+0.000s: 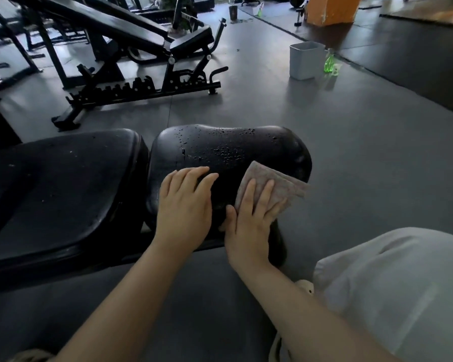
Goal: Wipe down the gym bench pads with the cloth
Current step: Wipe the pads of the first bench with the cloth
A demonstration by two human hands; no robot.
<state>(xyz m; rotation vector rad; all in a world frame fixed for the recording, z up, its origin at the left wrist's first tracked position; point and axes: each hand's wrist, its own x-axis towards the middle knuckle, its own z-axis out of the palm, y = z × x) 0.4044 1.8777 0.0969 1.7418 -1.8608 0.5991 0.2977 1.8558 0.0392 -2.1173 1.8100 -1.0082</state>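
Note:
A black seat pad (228, 150) in the middle of the view is covered with water droplets on its far half. To its left lies the longer black back pad (60, 184) of the same bench. My left hand (183, 205) rests flat on the seat pad's near left part with straight fingers. My right hand (251, 220) presses a grey-brown cloth (285, 186) onto the seat pad's near right edge, fingers spread flat over it. The cloth's far corner sticks out past my fingertips.
Another black adjustable bench (131, 48) stands behind at the left. A grey bin (305, 60) and a green spray bottle (329, 62) stand on the grey floor at the back right. An orange column (332, 9) is farther back. My white-clad knee (392, 288) is at the lower right.

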